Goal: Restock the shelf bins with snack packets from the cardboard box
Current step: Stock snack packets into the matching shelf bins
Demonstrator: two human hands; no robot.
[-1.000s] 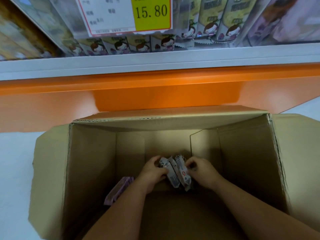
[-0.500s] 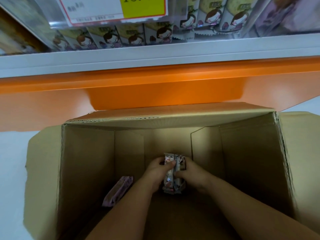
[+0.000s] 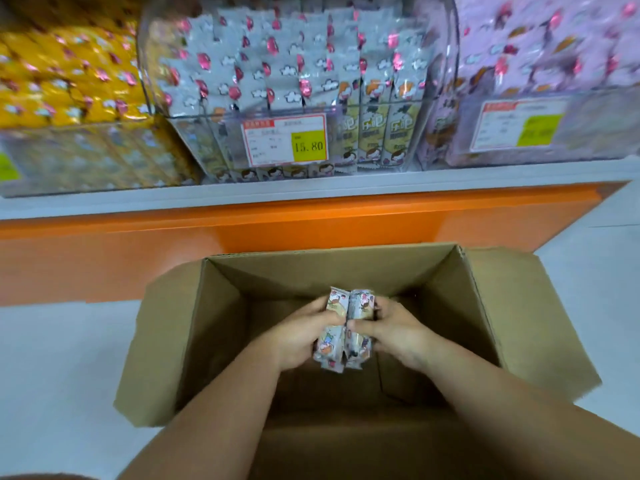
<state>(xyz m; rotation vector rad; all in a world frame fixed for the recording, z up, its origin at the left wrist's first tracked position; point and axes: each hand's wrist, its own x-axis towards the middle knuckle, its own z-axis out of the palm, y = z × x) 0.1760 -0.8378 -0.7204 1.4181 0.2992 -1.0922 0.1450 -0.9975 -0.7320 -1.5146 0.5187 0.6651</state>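
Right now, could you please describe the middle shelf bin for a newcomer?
Above the orange panel runs the shelf. Its middle bin holds grey packets, between the yellow packets and the purple packets, and its tag reads 15.80.

1. The cardboard box is plain brown inside and out.
2. The snack packets are cream and silver-grey, printed with small cartoon figures.
3. The middle-bin packets are grey with white clouds and pink-red spots.
4. The left-bin packets are yellow with pink flecks.
5. The right-bin packets are lilac with pink marks.
6. The price label is white, red-bordered, with a yellow-green block.
7. The shelf base is orange, and the shelf edge is pale grey.
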